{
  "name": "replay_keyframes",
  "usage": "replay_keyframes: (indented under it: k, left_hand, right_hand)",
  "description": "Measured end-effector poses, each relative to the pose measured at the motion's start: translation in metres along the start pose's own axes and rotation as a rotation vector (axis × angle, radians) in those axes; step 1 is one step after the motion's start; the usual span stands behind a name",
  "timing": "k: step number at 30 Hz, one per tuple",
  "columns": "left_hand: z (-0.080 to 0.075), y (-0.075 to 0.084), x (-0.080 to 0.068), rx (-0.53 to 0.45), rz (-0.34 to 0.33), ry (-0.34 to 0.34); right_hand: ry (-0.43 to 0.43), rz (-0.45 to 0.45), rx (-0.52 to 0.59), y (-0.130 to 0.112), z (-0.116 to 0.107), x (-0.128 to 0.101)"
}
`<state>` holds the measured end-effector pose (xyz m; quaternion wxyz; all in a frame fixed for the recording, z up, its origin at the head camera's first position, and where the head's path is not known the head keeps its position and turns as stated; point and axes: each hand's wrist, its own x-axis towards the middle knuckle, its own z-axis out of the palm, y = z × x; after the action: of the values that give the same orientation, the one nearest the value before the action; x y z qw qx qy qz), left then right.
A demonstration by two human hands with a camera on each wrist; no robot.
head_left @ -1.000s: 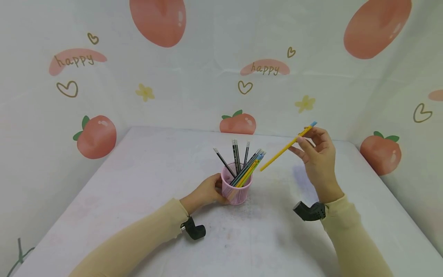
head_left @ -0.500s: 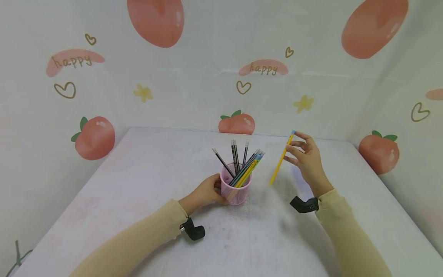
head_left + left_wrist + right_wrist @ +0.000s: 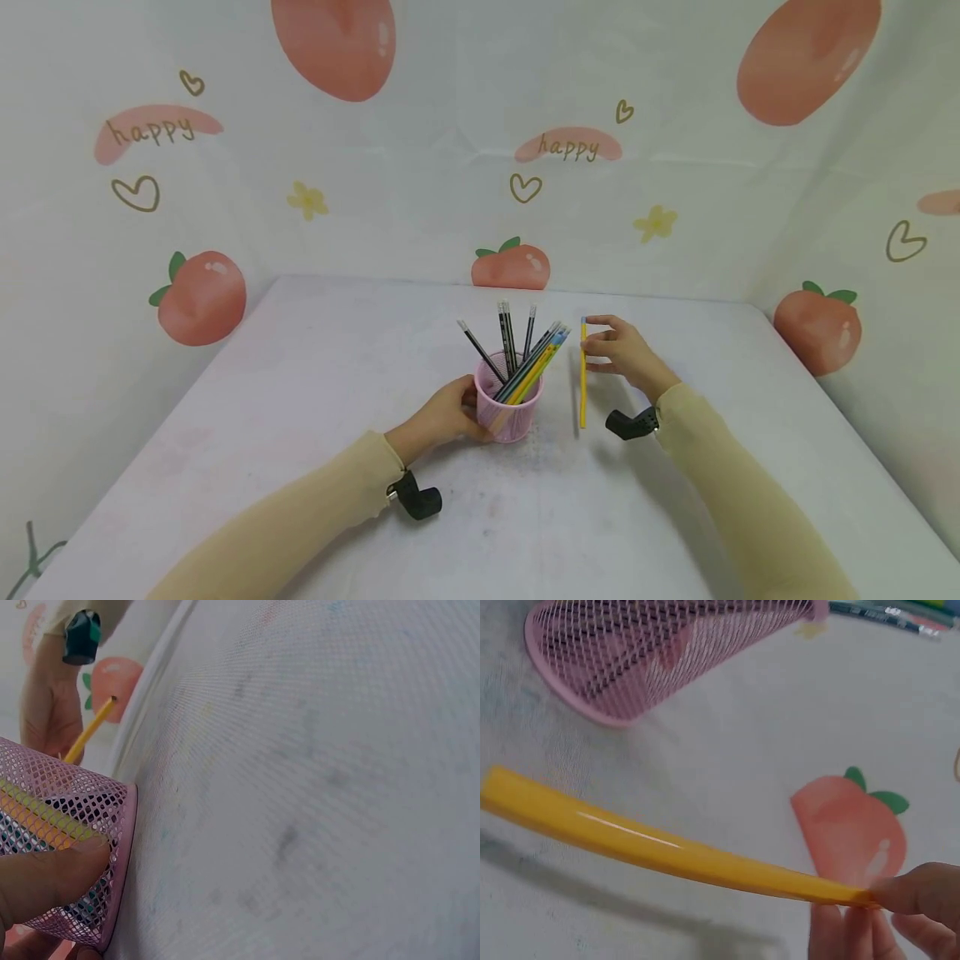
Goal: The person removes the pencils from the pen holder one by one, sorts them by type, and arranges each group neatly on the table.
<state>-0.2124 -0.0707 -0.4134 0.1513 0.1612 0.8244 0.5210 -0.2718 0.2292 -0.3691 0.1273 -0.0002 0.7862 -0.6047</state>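
Right hand (image 3: 626,357) lowered, the person pinched the yellow pencil (image 3: 582,382) more upright in the head view, nearer the pink cup (image 3: 513,419) left of that hand, which the left hand (image 3: 438,412) gripped. From the left wrist, the left thumb (image 3: 56,877) touched mesh; from the right, pencil and cup stood apart.

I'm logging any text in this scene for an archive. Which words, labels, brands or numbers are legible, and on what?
"happy": on the left pink brushstroke printed on the backdrop.
"happy": on the middle pink brushstroke, same backdrop.
Markings on the black pencils: too small to read.
No lettering can be made out on the held yellow pencil or the pink mesh pencil cup.
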Motion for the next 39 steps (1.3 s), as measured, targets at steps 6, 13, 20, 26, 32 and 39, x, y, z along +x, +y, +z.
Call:
replay_keyframes:
  k: [6, 13, 20, 26, 32, 39]
  left_hand:
    - [0.001, 0.002, -0.001, -0.015, -0.016, 0.010]
    - [0.001, 0.001, -0.001, -0.018, 0.003, -0.002]
    - [0.000, 0.001, 0.000, -0.011, 0.003, -0.013]
    - [0.001, 0.001, -0.001, -0.017, -0.002, -0.005]
    - [0.000, 0.000, 0.000, -0.008, 0.014, -0.016]
    - [0.000, 0.000, 0.001, -0.009, 0.007, -0.014]
  right_hand:
    - [-0.025, 0.157, -0.045, 0.009, 0.006, 0.015]
    - [-0.012, 0.232, -0.036, 0.017, 0.009, 0.024]
    - [-0.005, 0.252, -0.054, 0.019, 0.009, 0.025]
    - [-0.004, 0.265, -0.095, 0.014, 0.013, 0.025]
    - [-0.006, 0.249, -0.137, 0.012, 0.016, 0.023]
    - [0.013, 0.231, -0.243, 0.012, 0.019, 0.026]
